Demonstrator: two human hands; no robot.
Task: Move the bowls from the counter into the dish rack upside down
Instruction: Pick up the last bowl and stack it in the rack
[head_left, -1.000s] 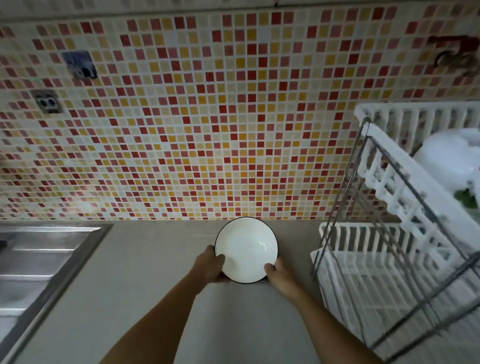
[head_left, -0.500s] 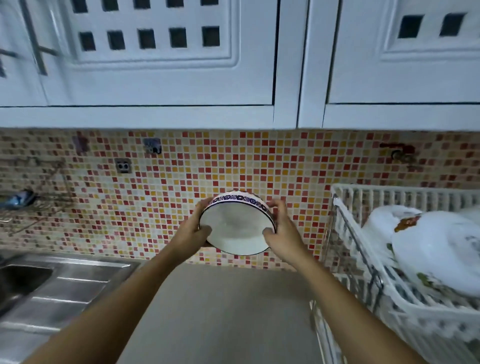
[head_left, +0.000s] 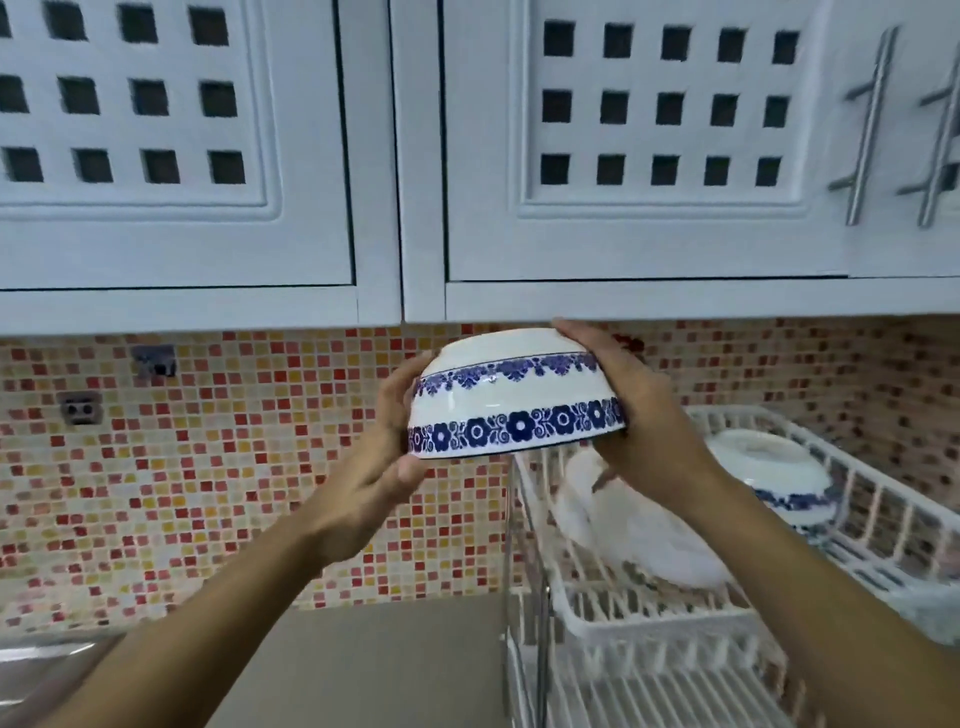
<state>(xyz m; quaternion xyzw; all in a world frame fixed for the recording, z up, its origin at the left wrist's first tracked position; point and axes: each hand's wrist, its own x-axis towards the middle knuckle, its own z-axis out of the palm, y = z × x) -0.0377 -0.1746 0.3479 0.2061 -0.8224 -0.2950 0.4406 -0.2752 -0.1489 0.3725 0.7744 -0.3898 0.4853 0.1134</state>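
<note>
A white bowl (head_left: 511, 397) with two blue floral bands is held upside down in the air, high above the counter and just left of the dish rack. My left hand (head_left: 382, 457) grips its left side and my right hand (head_left: 641, 415) grips its right side. The white plastic dish rack (head_left: 649, 629) stands at the right on a metal frame. In its upper tier another blue-patterned bowl (head_left: 774, 478) rests upside down at the back, and white plates (head_left: 644, 535) lie in front of it.
White wall cabinets (head_left: 644, 156) hang low, right above the held bowl. A beige counter (head_left: 384, 665) lies below, and a steel sink edge (head_left: 47, 660) shows at lower left. The mosaic tile wall (head_left: 234, 467) runs behind.
The bowl was lifted off the counter with both hands and turned from facing me to fully upside down. It has also shifted right, toward the rack.
</note>
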